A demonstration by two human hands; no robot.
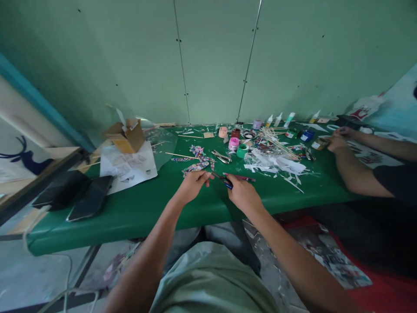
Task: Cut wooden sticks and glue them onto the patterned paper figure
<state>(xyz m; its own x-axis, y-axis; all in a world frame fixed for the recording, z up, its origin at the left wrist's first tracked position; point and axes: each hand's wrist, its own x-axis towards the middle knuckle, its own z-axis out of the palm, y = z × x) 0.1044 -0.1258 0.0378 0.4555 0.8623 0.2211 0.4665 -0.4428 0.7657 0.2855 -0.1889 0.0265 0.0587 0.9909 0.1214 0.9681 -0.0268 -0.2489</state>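
My left hand (193, 184) pinches one end of a strip of patterned, multicoloured paper (198, 165) that trails away over the green table (137, 204). My right hand (241, 193) grips blue-handled scissors (224, 179), their blades pointing left toward the left hand's fingertips. A thin pink strip (243, 177) lies just beyond the right hand. Both hands hover over the near edge of the table, close together.
Small paint pots (233, 143), metal pliers (221, 156), wooden sticks (276, 141) and white paper scraps (276, 165) litter the table. A cardboard box (127, 135) on printed sheets and two dark phones (87, 198) lie left. Another person's arms (355, 174) rest at the right.
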